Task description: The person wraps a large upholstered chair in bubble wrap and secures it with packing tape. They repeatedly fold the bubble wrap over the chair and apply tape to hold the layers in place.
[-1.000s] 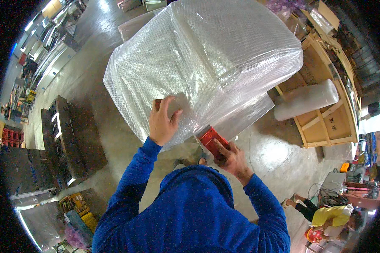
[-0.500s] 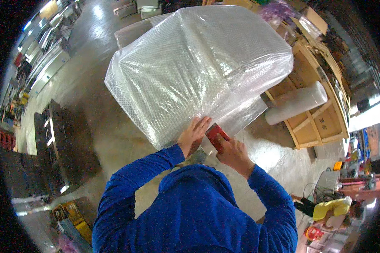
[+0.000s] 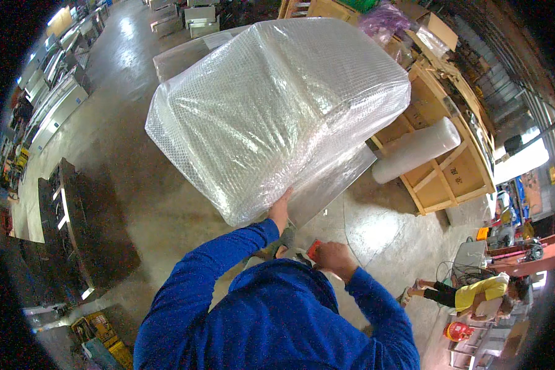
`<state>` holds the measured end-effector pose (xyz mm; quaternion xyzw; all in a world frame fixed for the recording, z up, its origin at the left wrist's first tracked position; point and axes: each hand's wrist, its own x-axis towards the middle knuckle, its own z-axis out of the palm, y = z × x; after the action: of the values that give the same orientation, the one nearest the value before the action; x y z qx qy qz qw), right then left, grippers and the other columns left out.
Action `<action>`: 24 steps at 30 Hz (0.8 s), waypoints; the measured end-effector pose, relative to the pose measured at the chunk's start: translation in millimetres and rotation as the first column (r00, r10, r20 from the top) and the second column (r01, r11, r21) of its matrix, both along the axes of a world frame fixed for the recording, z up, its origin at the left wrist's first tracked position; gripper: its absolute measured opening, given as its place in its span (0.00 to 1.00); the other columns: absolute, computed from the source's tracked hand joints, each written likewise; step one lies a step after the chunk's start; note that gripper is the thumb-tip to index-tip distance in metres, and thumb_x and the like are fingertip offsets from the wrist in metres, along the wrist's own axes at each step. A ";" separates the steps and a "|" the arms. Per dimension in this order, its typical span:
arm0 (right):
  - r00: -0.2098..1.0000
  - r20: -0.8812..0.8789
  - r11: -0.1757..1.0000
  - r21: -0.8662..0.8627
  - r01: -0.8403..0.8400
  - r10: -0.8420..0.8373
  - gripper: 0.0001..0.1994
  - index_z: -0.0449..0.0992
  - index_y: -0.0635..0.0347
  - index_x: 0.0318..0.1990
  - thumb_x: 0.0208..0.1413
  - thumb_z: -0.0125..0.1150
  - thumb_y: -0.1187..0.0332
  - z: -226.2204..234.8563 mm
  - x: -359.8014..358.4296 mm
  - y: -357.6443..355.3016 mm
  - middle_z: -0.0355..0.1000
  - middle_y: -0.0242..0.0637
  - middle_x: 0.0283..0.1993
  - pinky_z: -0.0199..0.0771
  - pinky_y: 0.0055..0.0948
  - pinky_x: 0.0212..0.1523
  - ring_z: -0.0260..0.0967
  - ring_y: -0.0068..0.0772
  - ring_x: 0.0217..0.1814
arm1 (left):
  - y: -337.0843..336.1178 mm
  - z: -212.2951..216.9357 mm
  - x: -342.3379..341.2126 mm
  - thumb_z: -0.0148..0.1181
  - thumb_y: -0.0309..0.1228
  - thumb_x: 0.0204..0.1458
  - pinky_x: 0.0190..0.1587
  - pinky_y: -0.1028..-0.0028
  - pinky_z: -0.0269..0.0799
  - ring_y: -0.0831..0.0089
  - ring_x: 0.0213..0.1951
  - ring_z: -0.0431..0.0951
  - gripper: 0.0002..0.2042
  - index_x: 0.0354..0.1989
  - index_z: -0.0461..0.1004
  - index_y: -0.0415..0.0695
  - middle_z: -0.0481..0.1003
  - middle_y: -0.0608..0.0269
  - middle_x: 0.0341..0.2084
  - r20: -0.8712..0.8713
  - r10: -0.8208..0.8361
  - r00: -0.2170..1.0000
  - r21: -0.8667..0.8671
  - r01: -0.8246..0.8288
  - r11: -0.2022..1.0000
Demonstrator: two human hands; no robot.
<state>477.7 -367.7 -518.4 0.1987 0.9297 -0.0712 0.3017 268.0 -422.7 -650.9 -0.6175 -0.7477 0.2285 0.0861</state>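
Observation:
A large bulky item wrapped in bubble wrap (image 3: pixel 277 98) stands in front of me. My left hand (image 3: pixel 280 209) lies against the near lower side of the wrap, with a finger stretched out; its other fingers are partly hidden. Apart from the wrap and close to my body, my right hand (image 3: pixel 336 256) is closed around a small red hand tool (image 3: pixel 314 249). Most of that tool is covered by my fingers, so its exact kind does not show.
At the right, a roll of bubble wrap (image 3: pixel 416 150) leans by a wooden crate (image 3: pixel 450 176). A person in a yellow shirt (image 3: pixel 478 291) is farther right, near a red round container (image 3: pixel 457 332). A dark low structure (image 3: pixel 74 228) stands on the left.
My right hand has drawn back from the wrap toward my body with the red tool. My left hand has shifted slightly down and turned side-on, still at the wrap.

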 end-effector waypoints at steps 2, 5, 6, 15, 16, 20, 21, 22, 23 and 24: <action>0.974 -0.059 0.975 -0.053 0.215 -0.218 0.18 0.82 0.45 0.42 0.44 0.72 0.52 -10.9 24.7 -4.2 0.82 0.41 0.37 0.82 0.47 0.40 0.81 0.53 0.41 | -4.8 21.4 8.5 0.48 0.45 0.65 0.76 0.57 0.42 0.53 0.72 0.56 0.29 0.69 0.64 0.38 0.60 0.51 0.71 0.378 -0.036 0.925 -0.008 0.042 0.999; 0.937 -0.157 0.950 -0.064 0.305 -0.311 0.20 0.80 0.44 0.45 0.46 0.71 0.49 -39.8 61.9 1.3 0.82 0.42 0.38 0.82 0.50 0.40 0.81 0.53 0.41 | -4.5 87.1 15.1 0.52 0.52 0.63 0.67 0.55 0.62 0.53 0.60 0.74 0.29 0.60 0.74 0.39 0.75 0.47 0.57 0.869 -0.136 0.476 0.084 0.127 0.988; 0.923 -0.174 0.939 -0.068 0.338 -0.344 0.21 0.80 0.45 0.46 0.47 0.71 0.47 -52.4 72.5 5.0 0.82 0.42 0.38 0.82 0.50 0.39 0.81 0.52 0.41 | -1.5 115.1 21.2 0.53 0.54 0.62 0.62 0.54 0.67 0.53 0.55 0.78 0.29 0.56 0.76 0.39 0.78 0.47 0.52 0.955 -0.132 0.266 0.111 0.093 0.989; 0.794 -0.281 0.837 -0.071 0.542 -0.538 0.26 0.76 0.41 0.55 0.51 0.67 0.44 -112.3 151.1 88.3 0.80 0.47 0.41 0.81 0.49 0.37 0.81 0.53 0.41 | 89.9 313.2 103.8 0.46 0.69 0.59 0.40 0.63 0.71 0.59 0.33 0.79 0.37 0.35 0.76 0.39 0.77 0.57 0.29 0.479 0.156 -0.864 0.520 0.422 0.743; 0.720 -0.270 0.769 -0.196 0.609 -0.639 0.31 0.74 0.40 0.61 0.49 0.69 0.45 -101.3 166.2 102.9 0.79 0.49 0.41 0.80 0.51 0.41 0.80 0.55 0.44 | 107.8 322.4 121.2 0.42 0.72 0.57 0.41 0.62 0.70 0.58 0.34 0.78 0.40 0.35 0.75 0.39 0.76 0.58 0.29 0.464 0.231 -0.855 0.606 0.497 0.621; 0.603 -0.401 0.703 -0.172 0.690 -0.690 0.41 0.70 0.41 0.68 0.42 0.75 0.49 -59.0 190.9 160.1 0.77 0.50 0.45 0.79 0.48 0.44 0.78 0.55 0.44 | 173.4 346.1 209.2 0.54 0.62 0.60 0.41 0.65 0.71 0.55 0.34 0.77 0.32 0.41 0.76 0.37 0.77 0.53 0.32 0.287 0.581 -0.762 0.826 0.503 0.252; 0.563 -0.438 0.679 -0.170 0.714 -0.701 0.42 0.69 0.40 0.68 0.41 0.75 0.49 -47.0 195.5 175.1 0.77 0.49 0.44 0.79 0.48 0.44 0.78 0.55 0.44 | 190.1 351.6 234.6 0.56 0.59 0.61 0.40 0.61 0.72 0.50 0.35 0.78 0.32 0.43 0.74 0.32 0.77 0.48 0.34 0.214 0.695 -0.686 0.876 0.450 0.175; 0.526 -0.478 0.662 -0.170 0.730 -0.704 0.43 0.68 0.39 0.69 0.41 0.76 0.49 -34.6 199.2 191.3 0.77 0.49 0.44 0.79 0.48 0.43 0.78 0.55 0.43 | 202.5 353.5 247.6 0.57 0.57 0.61 0.40 0.59 0.71 0.47 0.36 0.78 0.32 0.44 0.73 0.30 0.77 0.45 0.34 0.162 0.760 -0.629 0.887 0.431 0.168; 0.491 -0.525 0.649 -0.165 0.742 -0.695 0.44 0.67 0.39 0.70 0.41 0.76 0.49 -21.7 201.8 211.9 0.77 0.49 0.44 0.79 0.48 0.42 0.78 0.55 0.43 | 215.0 356.4 260.2 0.59 0.56 0.60 0.39 0.57 0.70 0.44 0.36 0.78 0.33 0.45 0.73 0.28 0.77 0.42 0.35 0.113 0.819 -0.562 0.897 0.412 0.159; 0.483 -0.590 0.680 -0.160 0.716 -0.647 0.48 0.65 0.47 0.71 0.39 0.79 0.52 -8.5 203.2 232.4 0.76 0.49 0.44 0.79 0.47 0.41 0.78 0.55 0.43 | 225.8 356.9 265.0 0.60 0.56 0.59 0.38 0.57 0.68 0.44 0.36 0.78 0.33 0.45 0.73 0.27 0.77 0.42 0.35 0.071 0.841 -0.537 0.873 0.441 0.208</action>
<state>680.8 -135.3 -526.8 0.5330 0.8201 -0.1942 -0.0755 533.0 -196.8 -294.0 0.4174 -0.4802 0.2290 0.7367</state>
